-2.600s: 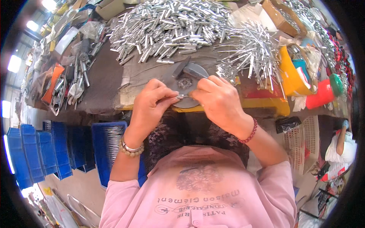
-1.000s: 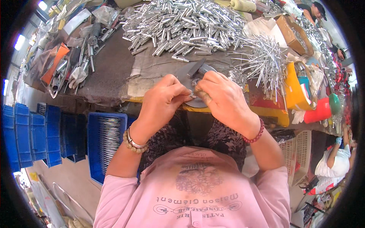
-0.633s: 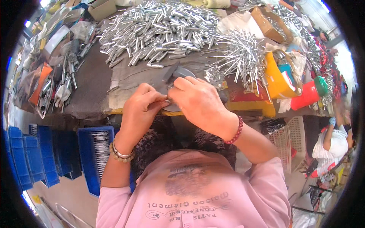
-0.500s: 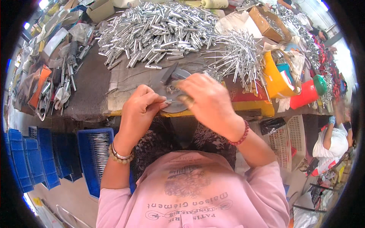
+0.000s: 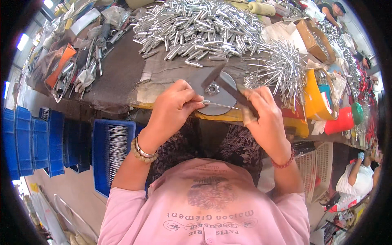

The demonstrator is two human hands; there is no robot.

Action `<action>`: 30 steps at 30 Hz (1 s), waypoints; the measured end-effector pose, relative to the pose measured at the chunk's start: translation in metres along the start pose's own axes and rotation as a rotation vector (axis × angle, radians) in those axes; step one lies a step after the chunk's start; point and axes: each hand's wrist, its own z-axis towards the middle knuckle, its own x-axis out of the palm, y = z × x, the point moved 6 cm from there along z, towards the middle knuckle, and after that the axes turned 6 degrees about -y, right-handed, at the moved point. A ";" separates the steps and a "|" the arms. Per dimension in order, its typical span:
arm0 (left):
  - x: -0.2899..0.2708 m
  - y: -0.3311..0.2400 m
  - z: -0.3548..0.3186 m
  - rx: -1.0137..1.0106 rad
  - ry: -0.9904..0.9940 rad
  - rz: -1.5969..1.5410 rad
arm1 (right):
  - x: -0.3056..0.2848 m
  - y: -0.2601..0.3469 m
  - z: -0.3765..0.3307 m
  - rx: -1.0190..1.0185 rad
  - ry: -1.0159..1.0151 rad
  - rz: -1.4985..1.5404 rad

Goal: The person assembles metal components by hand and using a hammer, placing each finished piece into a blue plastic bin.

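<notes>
My left hand (image 5: 176, 109) pinches the end of a thin metal rod (image 5: 223, 106), which points right over the near part of a round grey metal plate (image 5: 227, 97). Wrapped round the handle of a dark hammer (image 5: 229, 86) is my right hand (image 5: 264, 116), with light coverings on some fingertips. The hammer slants up and left across the plate, its head above the plate's far side. Small shiny metal pieces (image 5: 212, 89) sit at the middle of the plate, partly behind the hammer.
A big heap of metal tubes (image 5: 196, 28) lies at the back, with loose thin rods (image 5: 286, 67) to its right. Near the right edge are a yellow container (image 5: 316, 96) and a red one (image 5: 339, 121). A blue crate of rods (image 5: 98, 159) stands below left. Another person (image 5: 356, 177) is far right.
My right hand has taken hold of the hammer that lay on the plate and moved right with it. The left hand still pinches the rod, now in plainer sight. The whole view has shifted.
</notes>
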 end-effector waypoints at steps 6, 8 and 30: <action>-0.003 -0.001 -0.001 0.039 -0.019 -0.023 | -0.020 0.025 -0.028 -0.139 -0.212 0.013; 0.000 0.002 -0.001 0.040 -0.019 -0.032 | -0.008 0.016 -0.040 -0.192 -0.188 -0.036; -0.010 -0.007 -0.016 0.114 -0.138 0.038 | 0.029 0.033 -0.034 0.041 0.135 -0.074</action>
